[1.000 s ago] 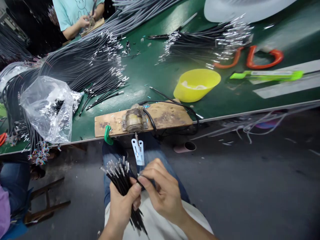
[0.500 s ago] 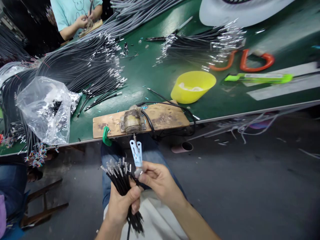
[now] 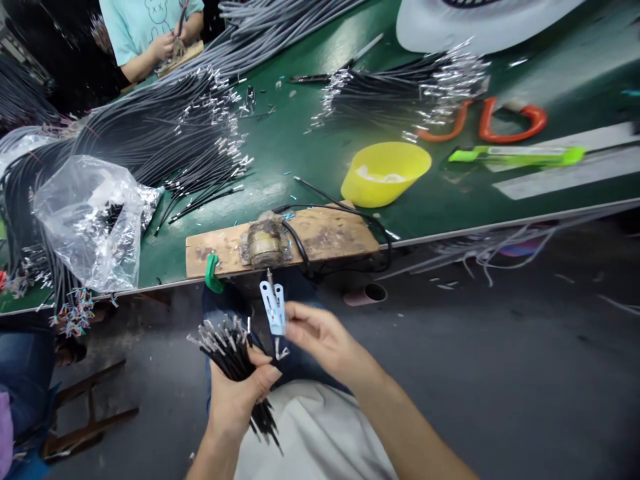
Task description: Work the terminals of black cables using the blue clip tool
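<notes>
My left hand (image 3: 235, 397) is closed round a bundle of short black cables (image 3: 227, 347) with metal tips that fan upward. My right hand (image 3: 320, 337) pinches a single cable whose metal tip (image 3: 279, 351) points left, just under a light blue bracket (image 3: 273, 307). That bracket hangs below a wooden board (image 3: 330, 237) clamped to the table edge by a green clamp (image 3: 214, 273). A small metal device (image 3: 265, 243) sits on the board.
On the green table (image 3: 310, 143) lie big heaps of black cables (image 3: 165, 133), a clear plastic bag (image 3: 93, 220), a yellow bowl (image 3: 385, 173), orange-handled cutters (image 3: 505, 123) and a green tool (image 3: 517, 155). Another person (image 3: 150, 30) works at the far side. A stool (image 3: 85, 407) stands left.
My right hand has drawn one cable out of the bundle and lifted it up to the blue bracket. My left hand has tilted the bundle to the left.
</notes>
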`<action>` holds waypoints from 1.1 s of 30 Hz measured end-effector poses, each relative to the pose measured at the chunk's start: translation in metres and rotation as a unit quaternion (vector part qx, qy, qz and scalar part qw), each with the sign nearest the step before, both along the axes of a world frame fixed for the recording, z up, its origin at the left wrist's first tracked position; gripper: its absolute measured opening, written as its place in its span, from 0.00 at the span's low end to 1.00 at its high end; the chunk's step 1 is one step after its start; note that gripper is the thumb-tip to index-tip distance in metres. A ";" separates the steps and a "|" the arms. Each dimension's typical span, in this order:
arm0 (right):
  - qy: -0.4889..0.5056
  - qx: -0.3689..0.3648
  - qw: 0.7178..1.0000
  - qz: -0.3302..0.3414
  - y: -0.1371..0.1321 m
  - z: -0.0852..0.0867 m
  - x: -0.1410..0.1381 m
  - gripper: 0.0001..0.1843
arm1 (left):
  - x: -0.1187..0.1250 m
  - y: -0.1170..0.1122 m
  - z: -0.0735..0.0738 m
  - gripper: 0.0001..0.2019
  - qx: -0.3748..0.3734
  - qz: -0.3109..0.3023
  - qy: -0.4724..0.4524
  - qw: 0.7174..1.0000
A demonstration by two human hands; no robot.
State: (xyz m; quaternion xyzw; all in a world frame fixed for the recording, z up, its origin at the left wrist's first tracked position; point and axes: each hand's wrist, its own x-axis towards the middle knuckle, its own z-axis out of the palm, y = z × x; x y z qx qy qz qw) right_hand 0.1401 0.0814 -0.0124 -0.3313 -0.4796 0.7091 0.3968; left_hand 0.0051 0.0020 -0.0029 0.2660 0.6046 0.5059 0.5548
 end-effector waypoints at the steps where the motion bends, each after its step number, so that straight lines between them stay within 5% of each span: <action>1: -0.017 -0.014 0.999 -0.041 0.007 0.003 -0.001 0.23 | -0.001 0.000 0.001 0.14 0.011 0.011 0.015 1.000; 3: -0.036 -0.027 0.994 -0.101 0.020 0.012 -0.006 0.26 | -0.001 0.000 0.004 0.12 0.035 0.030 0.044 0.998; 8: 0.029 -0.076 0.991 -0.103 0.032 0.027 -0.025 0.27 | -0.001 0.007 0.012 0.09 0.074 0.047 0.070 0.994; 14: 0.255 -0.210 0.944 -0.003 0.022 0.009 -0.031 0.23 | 0.001 0.015 0.015 0.11 0.078 0.043 0.049 0.995; 17: 0.302 -0.230 0.925 -0.005 0.019 0.004 -0.035 0.24 | 0.001 0.017 0.016 0.10 0.070 0.039 0.049 0.996; 25: 0.311 -0.217 0.923 -0.062 0.022 0.017 -0.041 0.20 | 0.006 0.022 0.016 0.09 0.042 0.023 0.030 0.998; 33: 0.256 -0.257 0.929 -0.073 0.010 -0.011 -0.034 0.24 | 0.004 0.017 0.013 0.10 0.022 0.034 0.038 0.998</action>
